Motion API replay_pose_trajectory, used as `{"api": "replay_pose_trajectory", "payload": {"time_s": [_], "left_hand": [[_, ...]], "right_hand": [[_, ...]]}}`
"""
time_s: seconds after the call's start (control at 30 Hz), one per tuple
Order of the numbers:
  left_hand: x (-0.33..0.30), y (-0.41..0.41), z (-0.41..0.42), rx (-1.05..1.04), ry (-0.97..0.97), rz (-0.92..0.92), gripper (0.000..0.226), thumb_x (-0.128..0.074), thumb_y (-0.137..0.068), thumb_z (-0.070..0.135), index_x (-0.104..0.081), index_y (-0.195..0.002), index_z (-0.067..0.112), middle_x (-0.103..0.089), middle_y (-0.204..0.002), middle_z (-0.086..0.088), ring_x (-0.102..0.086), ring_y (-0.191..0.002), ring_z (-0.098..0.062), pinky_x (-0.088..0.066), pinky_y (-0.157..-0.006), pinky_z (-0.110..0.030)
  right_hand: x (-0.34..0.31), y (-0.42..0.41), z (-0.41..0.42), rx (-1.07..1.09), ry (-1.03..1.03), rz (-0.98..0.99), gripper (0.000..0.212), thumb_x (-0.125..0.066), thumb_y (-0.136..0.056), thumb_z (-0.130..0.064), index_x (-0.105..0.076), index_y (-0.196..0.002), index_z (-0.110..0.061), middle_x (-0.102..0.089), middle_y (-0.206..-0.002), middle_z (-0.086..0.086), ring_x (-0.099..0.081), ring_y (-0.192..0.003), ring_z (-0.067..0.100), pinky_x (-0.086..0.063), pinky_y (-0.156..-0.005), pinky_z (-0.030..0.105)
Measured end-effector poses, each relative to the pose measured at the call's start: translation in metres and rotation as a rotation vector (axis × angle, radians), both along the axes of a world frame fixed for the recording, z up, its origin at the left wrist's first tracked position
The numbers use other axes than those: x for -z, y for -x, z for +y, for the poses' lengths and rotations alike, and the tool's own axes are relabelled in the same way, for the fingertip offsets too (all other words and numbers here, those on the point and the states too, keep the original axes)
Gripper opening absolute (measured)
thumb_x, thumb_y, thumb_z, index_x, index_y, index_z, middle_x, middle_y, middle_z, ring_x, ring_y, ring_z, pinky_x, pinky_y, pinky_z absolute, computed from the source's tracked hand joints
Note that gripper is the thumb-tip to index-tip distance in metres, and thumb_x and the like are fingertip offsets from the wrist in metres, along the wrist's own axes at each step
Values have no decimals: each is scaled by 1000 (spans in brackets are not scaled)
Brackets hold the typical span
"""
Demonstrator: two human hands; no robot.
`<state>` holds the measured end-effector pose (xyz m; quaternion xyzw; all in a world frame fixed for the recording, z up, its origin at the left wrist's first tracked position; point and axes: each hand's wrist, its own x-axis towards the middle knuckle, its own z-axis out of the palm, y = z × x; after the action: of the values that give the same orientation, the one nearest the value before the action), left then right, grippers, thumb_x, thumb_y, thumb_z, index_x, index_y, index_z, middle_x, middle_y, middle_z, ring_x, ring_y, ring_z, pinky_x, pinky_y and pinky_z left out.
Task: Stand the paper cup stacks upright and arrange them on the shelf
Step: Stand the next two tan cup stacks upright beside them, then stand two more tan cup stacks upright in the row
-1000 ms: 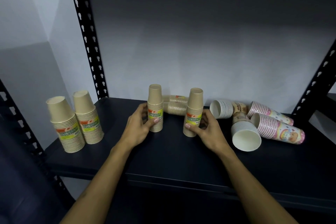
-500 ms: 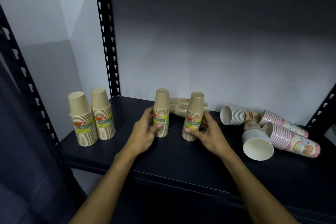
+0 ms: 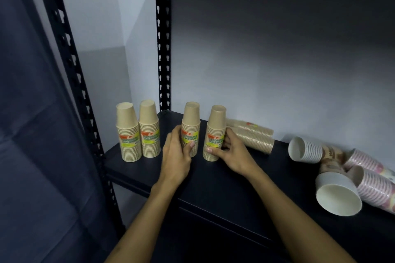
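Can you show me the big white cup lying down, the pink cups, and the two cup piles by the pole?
White cup (image 3: 338, 197): head view, inside its open mouth.
Pink cups (image 3: 373, 188): head view, ribbed rims.
Two piles (image 3: 139, 134): head view, where their labels meet.

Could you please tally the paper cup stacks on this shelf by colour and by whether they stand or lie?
Tan stacks upright: 4
Tan stacks lying: 2
White stacks lying: 2
Pink stacks lying: 2
Total: 10

The dark shelf (image 3: 224, 190) carries upright and toppled paper cup stacks (image 3: 128, 134).
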<state>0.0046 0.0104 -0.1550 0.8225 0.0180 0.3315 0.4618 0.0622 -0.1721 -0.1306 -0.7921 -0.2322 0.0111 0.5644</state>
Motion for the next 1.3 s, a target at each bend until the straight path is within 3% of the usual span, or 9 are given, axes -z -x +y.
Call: {"api": "replay_pose_trajectory", "payload": {"time_s": [0.13, 0.37, 0.5, 0.73, 0.83, 0.93, 1.03, 1.17, 1.3], "left_hand": [[-7, -13, -6, -123, 47, 51, 50, -66, -94, 19, -42, -138, 25, -57, -122, 2, -59, -110, -15, -53, -93, -41], [-20, -32, -14, -336, 47, 144, 52, -61, -97, 23, -38, -143, 23, -56, -127, -3, -59, -113, -23, -54, -89, -50], [-22, -35, -13, -344, 64, 143, 50, -60, -97, 24, -38, -142, 25, -57, -128, -3, -59, -114, -21, -54, -91, -47], [-18, -39, -8, -283, 149, 135, 56, -59, -99, 22, -33, -148, 24, -57, -136, -5, -55, -122, -20, -47, -100, -38], [-15, -38, -8, -267, 182, 185, 68, -59, -99, 28, -21, -154, 22, -52, -145, -8, -52, -131, -25, -46, -106, -48], [-14, -31, -8, -286, 184, 292, 81, -65, -95, 15, -14, -158, 11, -38, -156, -14, -38, -143, -30, -36, -115, -46], [-11, -15, -14, -272, 119, 368, 84, -67, -91, 9, -15, -156, 5, -31, -158, -16, -33, -145, -31, -33, -115, -39], [-6, 7, -27, -230, -120, 437, 67, -66, -92, 29, -34, -147, 9, -42, -149, -10, -38, -137, -26, -40, -105, -37], [2, 10, -34, -132, -478, 409, 49, -56, -95, 42, -53, -137, 17, -55, -137, -3, -46, -129, -23, -36, -111, -39]], "right_hand": [[-1, -18, 19, -59, 0, 16, 58, -80, -83, -14, -49, -132, -19, -65, -124, -11, -62, -113, -2, -50, -94, 16], [3, -57, 41, -65, 59, -18, 48, -76, -86, -22, -46, -123, -20, -65, -124, -3, -62, -114, 8, -52, -102, 40], [7, -64, 49, -50, 70, -37, 43, -73, -89, -23, -45, -122, -20, -64, -123, -2, -62, -114, 14, -51, -101, 40], [14, -63, 51, -23, 116, -41, 50, -73, -90, -23, -45, -131, -20, -62, -130, -2, -59, -120, 15, -48, -106, 39], [13, -57, 49, 14, 116, -22, 63, -76, -87, -24, -42, -140, -17, -58, -137, 0, -55, -127, 16, -44, -106, 32], [15, -48, 43, 53, 200, -66, 75, -77, -85, -27, -36, -147, -18, -51, -146, 2, -49, -134, 17, -40, -107, 29], [20, -34, 30, 88, 376, -151, 81, -72, -89, -33, -26, -154, -14, -41, -153, 4, -39, -142, 21, -34, -117, 36], [21, -18, 6, 61, 630, -357, 50, -55, -98, -43, -52, -136, -12, -53, -136, 4, -48, -128, 23, -39, -108, 36], [20, -4, -23, 21, 736, -421, 48, -46, -101, -46, -53, -138, -17, -50, -144, 0, -43, -135, 18, -35, -111, 37]]}}
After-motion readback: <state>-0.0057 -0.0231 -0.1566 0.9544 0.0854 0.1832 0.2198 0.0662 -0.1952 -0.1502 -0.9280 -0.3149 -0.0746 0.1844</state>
